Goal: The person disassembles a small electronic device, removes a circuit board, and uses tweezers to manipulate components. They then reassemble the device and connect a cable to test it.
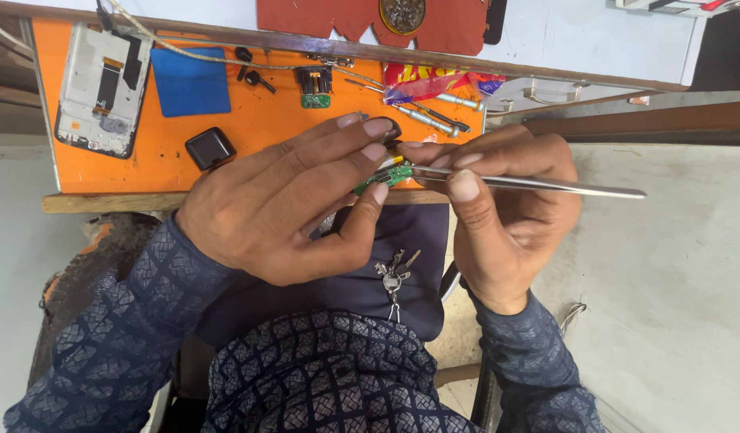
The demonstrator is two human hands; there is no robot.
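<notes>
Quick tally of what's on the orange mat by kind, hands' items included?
Opened white phone back: 1
Blue square cloth pad: 1
Small black square case: 1
Black earbuds: 2
Metal screwdrivers: 2
Small green circuit board, left hand: 1
Metal tweezers, right hand: 1
Total: 9

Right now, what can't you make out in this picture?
- Small green circuit board: mostly covered by the left hand fingers.
- Tweezers tips: hidden where both hands meet; the right hand covers part.
- Opened phone: upper corner cut off by the edge.
- Key bunch: too small for detail.
</notes>
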